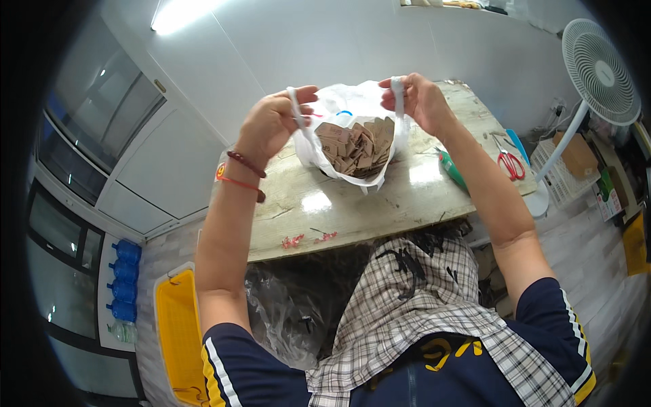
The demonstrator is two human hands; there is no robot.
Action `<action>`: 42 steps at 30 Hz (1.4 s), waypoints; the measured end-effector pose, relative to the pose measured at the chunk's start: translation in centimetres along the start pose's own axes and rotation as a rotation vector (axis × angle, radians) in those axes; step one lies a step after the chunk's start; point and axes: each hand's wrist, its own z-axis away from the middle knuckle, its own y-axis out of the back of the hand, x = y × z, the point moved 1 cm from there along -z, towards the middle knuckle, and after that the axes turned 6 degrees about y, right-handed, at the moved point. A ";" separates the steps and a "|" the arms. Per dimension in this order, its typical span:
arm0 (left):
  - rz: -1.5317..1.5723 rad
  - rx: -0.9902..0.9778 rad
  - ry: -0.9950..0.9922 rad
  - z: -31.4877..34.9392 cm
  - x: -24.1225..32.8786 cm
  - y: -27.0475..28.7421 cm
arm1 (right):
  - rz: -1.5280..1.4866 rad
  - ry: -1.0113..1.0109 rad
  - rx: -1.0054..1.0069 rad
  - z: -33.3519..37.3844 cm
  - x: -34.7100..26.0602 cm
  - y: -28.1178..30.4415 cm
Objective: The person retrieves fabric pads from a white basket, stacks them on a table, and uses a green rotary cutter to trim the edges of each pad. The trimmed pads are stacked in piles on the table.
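Observation:
A white plastic carrier bag point(349, 92) stands upright on the worktable point(268, 220), its mouth spread wide. Many flat brown cardboard-like pieces point(358, 146) fill it in a loose heap. My left hand point(277, 117) holds up the bag's left handle, which loops over the fingers, partly curled. On the other side my right hand point(419, 102) has the right handle hooked around its fingers, also raised. Between the hands the bag's opening faces me. Below my right forearm lies a green-handled tool point(451, 169), partly covered by the arm.
Red-handled scissors point(510, 167) lie at the table's right end. Small red scraps point(293, 241) are near its front edge. A white standing fan point(603, 73) is at the right, beside a white basket point(553, 178). A yellow crate point(178, 325) and blue water bottles point(125, 281) stand at the left.

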 end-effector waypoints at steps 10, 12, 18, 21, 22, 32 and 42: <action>0.306 -0.098 0.290 0.1 -15.2 -9.6 | 0.212 0.040 -0.028 12.7 4.3 0.9; 0.424 -0.026 0.329 0.5 -16.2 -12.8 | 0.329 0.017 -0.101 13.8 6.0 2.2; 0.249 -0.102 0.351 -0.7 -18.0 -13.6 | 0.495 0.300 0.229 16.4 9.0 0.3; 0.260 -0.078 0.203 0.5 -20.1 -13.1 | 0.549 0.317 0.303 16.8 10.5 0.9; 0.305 -0.082 0.168 0.8 -20.7 -12.7 | 0.567 0.278 0.313 17.0 10.4 0.9; 0.154 0.049 0.348 2.0 -20.6 -12.5 | 1.122 0.601 0.103 18.7 10.8 -0.4; 0.234 0.276 0.063 5.5 -27.9 -10.0 | -0.113 -0.331 0.486 15.8 13.4 6.8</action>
